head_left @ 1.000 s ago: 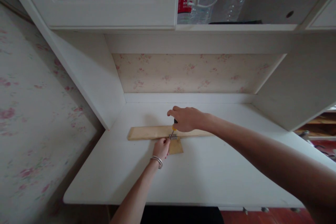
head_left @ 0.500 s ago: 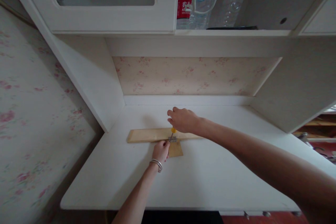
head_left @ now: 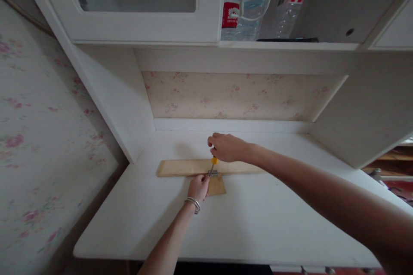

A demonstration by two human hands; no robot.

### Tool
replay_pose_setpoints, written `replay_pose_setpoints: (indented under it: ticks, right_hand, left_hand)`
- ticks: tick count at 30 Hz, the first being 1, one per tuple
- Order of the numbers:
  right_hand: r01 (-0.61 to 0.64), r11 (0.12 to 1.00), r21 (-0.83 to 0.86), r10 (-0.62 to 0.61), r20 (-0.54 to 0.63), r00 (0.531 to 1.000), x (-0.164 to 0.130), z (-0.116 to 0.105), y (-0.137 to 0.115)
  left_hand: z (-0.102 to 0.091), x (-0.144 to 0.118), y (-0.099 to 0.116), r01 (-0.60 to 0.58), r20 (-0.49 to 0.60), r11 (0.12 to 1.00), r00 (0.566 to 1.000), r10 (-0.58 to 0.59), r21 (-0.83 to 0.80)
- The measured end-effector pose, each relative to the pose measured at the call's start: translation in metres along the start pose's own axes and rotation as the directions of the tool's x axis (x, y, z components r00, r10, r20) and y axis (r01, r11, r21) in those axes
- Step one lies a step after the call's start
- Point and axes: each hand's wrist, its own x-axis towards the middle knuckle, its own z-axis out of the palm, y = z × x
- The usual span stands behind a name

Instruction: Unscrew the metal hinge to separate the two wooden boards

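A long pale wooden board lies crosswise on the white desk. A shorter wooden piece meets its near edge, and a metal hinge spans the joint. My right hand is closed around a screwdriver with a yellow handle, above the hinge. The shaft slants down to the hinge's left end. There, my left hand pinches its thumb and finger together at the screwdriver's tip; what lies between them is too small to make out. Silver bangles circle the left wrist.
The white desk reaches a rounded front-left corner. Overhead is a cabinet with a glazed door; plastic bottles stand on its open shelf. White side panels flank the desk, and floral wallpaper covers the back wall.
The camera view has shifted slightly. Both hands stay at the hinge with the screwdriver in nearly the same place; the right fingers look slightly changed around the handle.
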Motion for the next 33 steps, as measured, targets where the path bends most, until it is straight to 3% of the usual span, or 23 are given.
replay_pose_setpoints:
  ticks: [3, 8, 12, 17, 22, 27, 33]
  right_hand:
    - [0.036, 0.999, 0.001, -0.036, 0.015, 0.999, -0.001, -0.002, 0.002]
    - [-0.029, 0.999, -0.021, 0.029, 0.009, 1.0, 0.001, -0.004, -0.001]
    - [0.065, 0.998, 0.006, -0.066, 0.04, 0.997, 0.002, -0.007, -0.002]
    - [-0.013, 1.0, -0.023, 0.013, 0.02, 1.0, 0.005, -0.011, -0.005]
    - [0.049, 0.999, -0.025, -0.048, 0.038, 0.998, 0.008, -0.014, -0.006]
    - [-0.011, 0.999, -0.052, 0.011, -0.005, 1.0, 0.009, -0.013, -0.005]
    - [0.004, 0.999, -0.033, -0.004, 0.006, 1.0, 0.008, -0.011, -0.005]
  left_hand:
    - [0.001, 0.0, -0.001, 0.002, -0.003, 1.0, 1.0, -0.002, -0.007]
    - [0.001, -0.001, 0.0, -0.005, -0.006, 1.0, 1.0, 0.005, -0.014]
    - [0.0, -0.002, 0.001, -0.014, -0.004, 1.0, 1.0, 0.014, -0.014]
    - [-0.001, -0.003, 0.002, -0.02, -0.001, 1.0, 1.0, 0.02, -0.019]
    - [-0.001, -0.003, 0.003, -0.029, -0.001, 0.999, 1.0, 0.029, -0.025]
    - [-0.001, -0.002, 0.001, -0.024, -0.007, 0.999, 1.0, 0.023, -0.03]
    - [0.001, -0.001, 0.0, -0.023, -0.015, 0.999, 1.0, 0.022, -0.024]
